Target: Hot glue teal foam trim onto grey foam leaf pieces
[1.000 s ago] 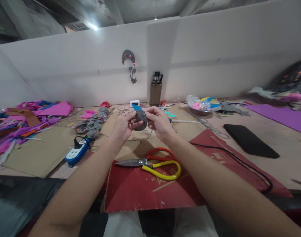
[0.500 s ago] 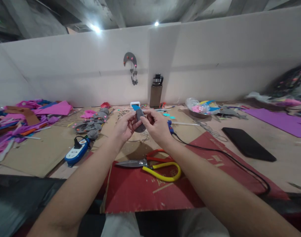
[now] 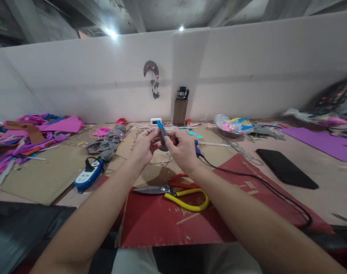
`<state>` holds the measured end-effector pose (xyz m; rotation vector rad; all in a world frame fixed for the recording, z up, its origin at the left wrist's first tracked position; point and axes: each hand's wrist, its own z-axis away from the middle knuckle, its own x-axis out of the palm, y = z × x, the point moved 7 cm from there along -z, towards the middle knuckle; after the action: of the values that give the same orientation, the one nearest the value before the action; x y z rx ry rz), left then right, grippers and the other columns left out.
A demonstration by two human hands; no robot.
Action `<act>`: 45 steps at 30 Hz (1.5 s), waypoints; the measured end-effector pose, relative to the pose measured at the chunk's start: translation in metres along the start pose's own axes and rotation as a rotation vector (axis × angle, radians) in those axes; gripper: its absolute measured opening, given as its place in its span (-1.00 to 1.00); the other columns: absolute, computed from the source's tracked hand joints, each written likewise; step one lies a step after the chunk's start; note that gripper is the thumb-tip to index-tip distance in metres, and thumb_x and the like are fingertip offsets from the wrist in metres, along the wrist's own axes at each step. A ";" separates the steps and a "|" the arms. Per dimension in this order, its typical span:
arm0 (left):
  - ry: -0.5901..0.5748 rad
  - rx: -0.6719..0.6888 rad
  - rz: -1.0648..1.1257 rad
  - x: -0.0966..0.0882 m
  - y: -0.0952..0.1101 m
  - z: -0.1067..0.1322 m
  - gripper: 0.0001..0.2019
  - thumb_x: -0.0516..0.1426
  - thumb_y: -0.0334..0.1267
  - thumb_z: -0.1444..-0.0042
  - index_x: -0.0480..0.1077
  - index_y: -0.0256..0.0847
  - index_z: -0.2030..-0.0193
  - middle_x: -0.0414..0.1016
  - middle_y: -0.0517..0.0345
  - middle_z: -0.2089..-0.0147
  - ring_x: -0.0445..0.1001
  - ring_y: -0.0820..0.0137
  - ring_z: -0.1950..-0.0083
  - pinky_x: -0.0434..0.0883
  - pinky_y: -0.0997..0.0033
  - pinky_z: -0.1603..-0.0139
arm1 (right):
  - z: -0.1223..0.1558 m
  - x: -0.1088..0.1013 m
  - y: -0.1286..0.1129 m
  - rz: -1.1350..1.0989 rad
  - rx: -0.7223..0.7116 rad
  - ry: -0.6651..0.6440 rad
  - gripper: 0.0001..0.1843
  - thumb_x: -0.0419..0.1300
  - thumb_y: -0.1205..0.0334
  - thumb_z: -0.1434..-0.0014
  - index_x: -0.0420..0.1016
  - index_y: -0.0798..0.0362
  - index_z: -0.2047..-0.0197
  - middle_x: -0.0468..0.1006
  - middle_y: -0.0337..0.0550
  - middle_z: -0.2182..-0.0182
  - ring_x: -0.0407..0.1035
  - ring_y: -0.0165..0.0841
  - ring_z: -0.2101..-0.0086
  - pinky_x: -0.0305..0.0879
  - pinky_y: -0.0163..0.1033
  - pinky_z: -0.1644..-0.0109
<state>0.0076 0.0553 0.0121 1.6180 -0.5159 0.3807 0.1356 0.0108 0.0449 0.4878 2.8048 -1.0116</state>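
Note:
Both hands meet above the table's middle, pinching one small grey felt piece (image 3: 163, 136) with a blue tip on top. My left hand (image 3: 144, 145) grips its left side with thumb and fingers closed. My right hand (image 3: 183, 149) pinches its right side, and the piece stands nearly edge-on between them. Below the hands lie scissors (image 3: 173, 189) with one red and one yellow handle, on a red cardboard sheet (image 3: 173, 217).
A blue and white power strip (image 3: 87, 176) lies at left near a heap of grey felt shapes (image 3: 107, 142). Pink and purple scraps (image 3: 27, 140) pile at far left. A black cord (image 3: 264, 182) crosses the red sheet. A black phone (image 3: 285, 168), a bottle (image 3: 179, 104) and a bowl (image 3: 232, 125) are also there.
The hands have drawn closer together and turned the grey piece from showing its flat face to nearly edge-on. The camera view rose slightly.

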 end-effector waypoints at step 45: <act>-0.034 0.204 -0.219 0.016 0.009 0.013 -0.84 0.22 -0.28 0.02 0.43 -0.26 0.28 0.52 0.17 0.39 0.45 0.53 0.45 0.38 0.59 0.45 | 0.004 0.020 -0.002 0.255 -0.244 -0.178 -0.69 0.03 0.40 -0.17 0.32 0.12 0.00 0.41 0.06 0.15 0.29 -0.21 0.17 0.28 -0.11 0.12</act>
<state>0.0155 0.0396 0.0271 1.8608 -0.3285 0.2476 0.1159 0.0120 0.0389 0.6661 2.5769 -0.6203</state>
